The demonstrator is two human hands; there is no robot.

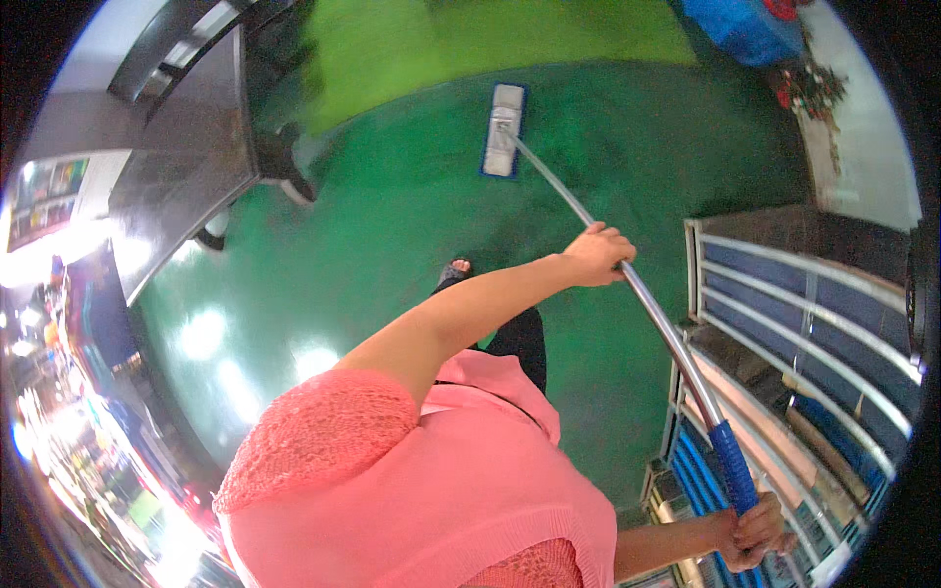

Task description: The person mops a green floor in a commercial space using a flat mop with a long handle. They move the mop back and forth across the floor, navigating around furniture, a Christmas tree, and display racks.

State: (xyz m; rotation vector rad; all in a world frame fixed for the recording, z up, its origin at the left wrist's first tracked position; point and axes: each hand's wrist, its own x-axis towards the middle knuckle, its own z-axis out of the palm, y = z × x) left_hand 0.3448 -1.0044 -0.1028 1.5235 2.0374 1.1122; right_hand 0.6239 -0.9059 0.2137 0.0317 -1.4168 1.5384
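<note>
Through the head camera, I watch a long-handled flat mop [668, 325] stretch across a dark green floor [392, 220], its pole running from the near right to the far centre. The left hand [600, 257], at the end of an arm reaching over from the left, is clamped around the metal shaft partway along its length. The right hand [753, 537], low at the near right, is closed on the end of the blue grip [731, 463], its fingers curled together. The mop head [504, 129], pale on top with a blue edge, lies well beyond both hands, far and a little left of the left hand; it appears to rest flat, just short of a lighter green area [441, 44]. A foot [461, 266] shows on the floor, nearer than the mop head and left of the left hand. The wearer's pink top [451, 470] fills the near centre. On the right, I see a light metal rack [802, 281] beside the pole; at the far right, a blue cover [743, 31] and red flowers [787, 90]. Dark furniture [186, 162] stands at the far left.
</note>
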